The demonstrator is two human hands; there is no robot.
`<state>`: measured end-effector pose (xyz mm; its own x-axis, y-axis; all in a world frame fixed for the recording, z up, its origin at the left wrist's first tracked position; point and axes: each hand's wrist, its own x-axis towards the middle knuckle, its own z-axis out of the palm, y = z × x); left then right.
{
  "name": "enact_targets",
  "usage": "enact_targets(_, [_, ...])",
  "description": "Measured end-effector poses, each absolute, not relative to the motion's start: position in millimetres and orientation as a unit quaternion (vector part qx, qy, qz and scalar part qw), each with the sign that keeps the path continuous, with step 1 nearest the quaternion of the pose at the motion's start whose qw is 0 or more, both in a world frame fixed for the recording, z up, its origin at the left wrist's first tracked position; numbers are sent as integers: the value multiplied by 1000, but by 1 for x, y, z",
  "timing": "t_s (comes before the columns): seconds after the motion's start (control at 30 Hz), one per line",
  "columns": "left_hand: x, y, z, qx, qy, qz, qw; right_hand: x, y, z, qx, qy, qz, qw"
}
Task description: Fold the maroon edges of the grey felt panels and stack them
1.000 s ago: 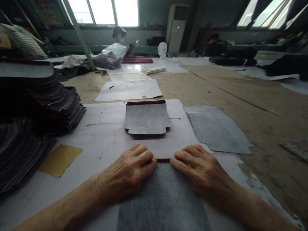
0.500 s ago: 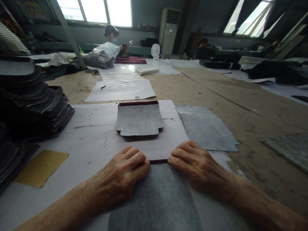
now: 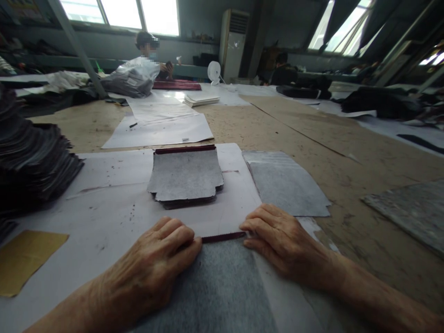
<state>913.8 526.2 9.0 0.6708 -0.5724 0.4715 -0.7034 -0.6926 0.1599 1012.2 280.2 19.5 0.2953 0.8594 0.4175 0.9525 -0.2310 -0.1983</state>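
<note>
A grey fabric piece (image 3: 222,282) with a narrow dark red folded strip (image 3: 222,237) along its far edge lies on white paper right before me. My left hand (image 3: 163,259) presses with curled fingers on the strip's left end. At the right end, my right hand (image 3: 277,238) has thumb and fingertips closed around the strip's corner. Just beyond them sits a small stack of grey notched pieces (image 3: 187,173) with a dark red far edge. More grey pieces (image 3: 287,185) lie to the right of that stack.
Tall dark fabric stacks (image 3: 34,162) stand at the left, near a tan card (image 3: 29,259). A thick grey sheet (image 3: 412,208) lies at right. Beyond are white sheets (image 3: 163,129), a plastic bag (image 3: 133,76), a small fan (image 3: 214,71) and a person (image 3: 149,51) across the table.
The view has swung slightly right. My hands are a little farther apart, with more of the red strip showing, now slightly slanted. My right fingers have shifted at its end.
</note>
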Motion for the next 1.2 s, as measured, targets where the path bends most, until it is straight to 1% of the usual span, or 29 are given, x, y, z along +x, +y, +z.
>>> enact_targets(0.23, [914,527,7,897,-352,208,169,1011,271,18,-761,-608,-122,192])
enact_targets(0.4, [913,528,9,900,-353,198,163,1008,267,17,-769,-606,-133,150])
enact_targets(0.47, [914,527,9,899,-354,200,165,1009,265,17,-784,-584,-132,164])
enact_targets(0.6, [916,526,9,897,-354,206,168,1012,261,18,-825,-496,-129,237])
enact_targets(0.7, [916,526,9,896,-354,205,172,1007,267,24,-837,-455,-178,246])
enact_targets(0.83, [915,526,9,896,-358,203,169,981,299,28,-807,-493,-249,212])
enact_targets(1.03, [915,526,12,904,-354,176,165,952,338,15,-823,-508,-211,139])
enact_targets(1.2, [915,530,13,907,-357,159,155,955,331,9,-818,-509,-229,137])
